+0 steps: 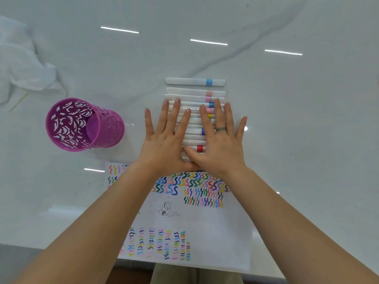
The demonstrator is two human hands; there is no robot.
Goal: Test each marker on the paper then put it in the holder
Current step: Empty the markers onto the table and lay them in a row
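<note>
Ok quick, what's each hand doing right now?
Left hand: open, fingers flat on the row of markers, holding nothing.
Right hand: open, flat on the same row, holding nothing.

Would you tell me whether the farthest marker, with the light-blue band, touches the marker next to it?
Apart. The head view shows a strip of bare table between the light-blue-band marker and the peach-band marker.
</note>
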